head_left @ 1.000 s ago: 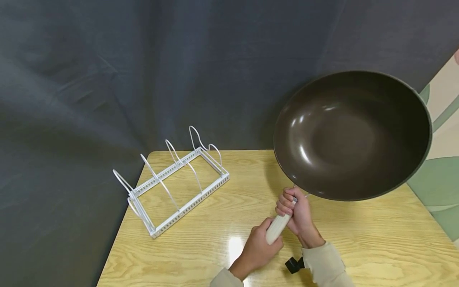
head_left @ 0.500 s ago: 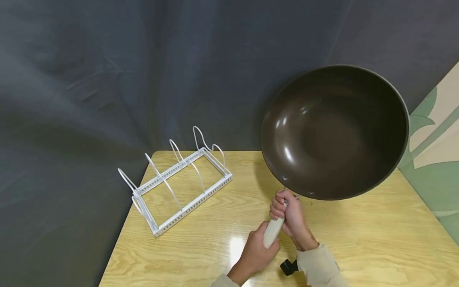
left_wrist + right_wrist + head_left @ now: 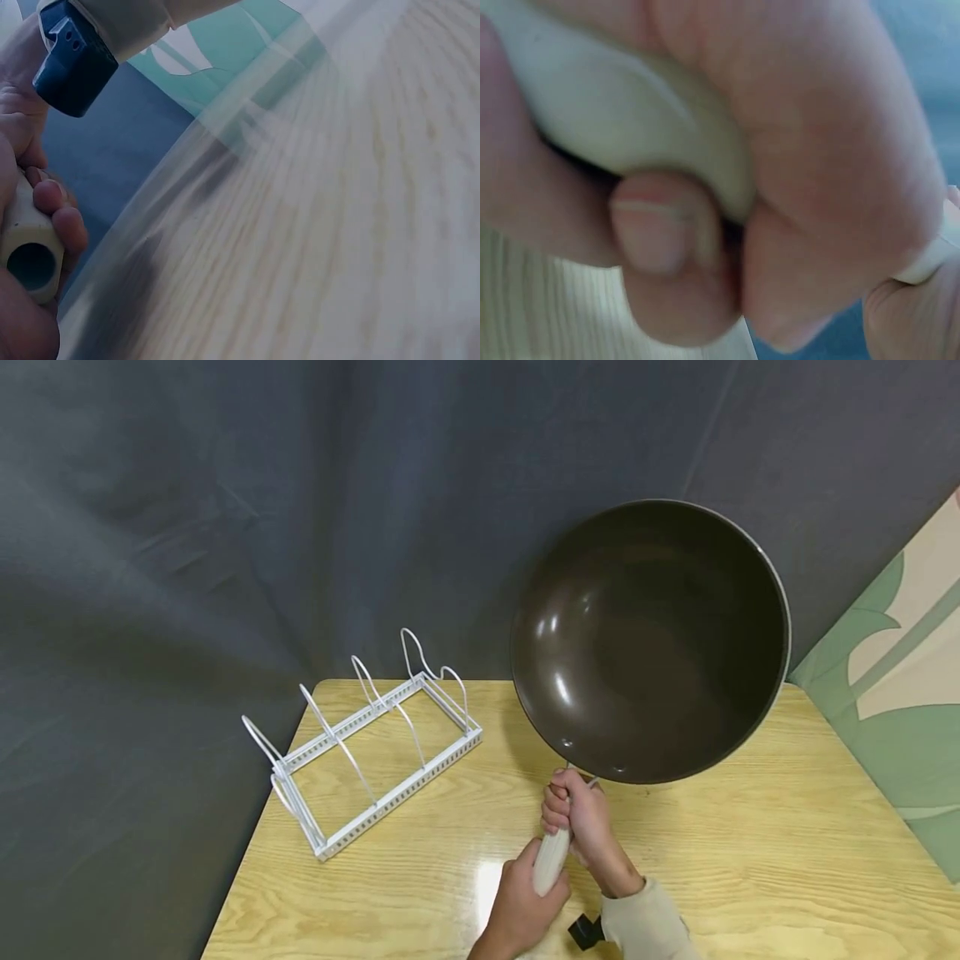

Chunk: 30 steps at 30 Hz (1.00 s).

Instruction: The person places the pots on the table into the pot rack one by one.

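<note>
A large wok (image 3: 652, 643) with a dark brown inside is held up over the far part of the table, its open side toward me. Both hands grip its pale handle (image 3: 552, 862). The right hand (image 3: 591, 827) wraps the part near the bowl. Lower down, the left hand (image 3: 517, 897) holds the handle's end. In the left wrist view the handle's end (image 3: 31, 241) shows a round hole, with fingers curled beside it. Curled fingers close around the handle (image 3: 607, 105) in the right wrist view too. The wok's underside is hidden.
A white wire rack (image 3: 390, 802) with several upright loops stands left on the wooden table (image 3: 750, 852). A dark grey curtain (image 3: 420, 485) hangs behind and left. A small black device (image 3: 583, 932) sits at the right wrist.
The wok and both hands have moved left, toward the rack. The wok's opening looks rounder and its handle more upright. Both hands keep their grip; the rack stays put.
</note>
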Available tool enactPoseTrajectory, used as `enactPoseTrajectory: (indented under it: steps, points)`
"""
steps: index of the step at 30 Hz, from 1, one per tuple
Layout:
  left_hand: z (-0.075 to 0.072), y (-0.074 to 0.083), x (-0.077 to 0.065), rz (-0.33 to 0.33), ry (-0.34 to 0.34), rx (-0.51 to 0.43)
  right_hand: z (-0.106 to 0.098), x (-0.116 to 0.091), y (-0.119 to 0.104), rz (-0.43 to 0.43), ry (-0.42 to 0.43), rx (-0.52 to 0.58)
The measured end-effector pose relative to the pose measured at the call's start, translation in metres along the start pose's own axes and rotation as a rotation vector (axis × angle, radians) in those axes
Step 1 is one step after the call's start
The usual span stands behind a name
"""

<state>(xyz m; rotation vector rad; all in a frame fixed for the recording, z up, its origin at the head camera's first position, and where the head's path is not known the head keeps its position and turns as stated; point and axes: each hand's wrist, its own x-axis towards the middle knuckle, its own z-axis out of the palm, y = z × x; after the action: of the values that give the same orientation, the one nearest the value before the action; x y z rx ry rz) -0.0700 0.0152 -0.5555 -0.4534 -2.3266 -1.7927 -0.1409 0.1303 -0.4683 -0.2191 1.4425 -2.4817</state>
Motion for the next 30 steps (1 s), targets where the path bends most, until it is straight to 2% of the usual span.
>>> enactPoseTrajectory:
  steps: [13,21,26,30]
  points:
    - [-0.008,0.003,-0.007,-0.037,0.011,-0.009,0.022,0.000,0.005,0.028,0.095,-0.111]
    - [-0.006,0.006,-0.004,-0.093,0.029,-0.038,0.031,0.002,0.000,0.021,0.092,-0.194]
    - [-0.006,0.006,-0.004,-0.076,0.064,-0.050,0.036,0.002,-0.002,0.017,0.089,-0.221]
    - [-0.009,0.007,-0.005,-0.078,0.066,-0.077,0.041,0.003,-0.002,0.049,0.099,-0.235]
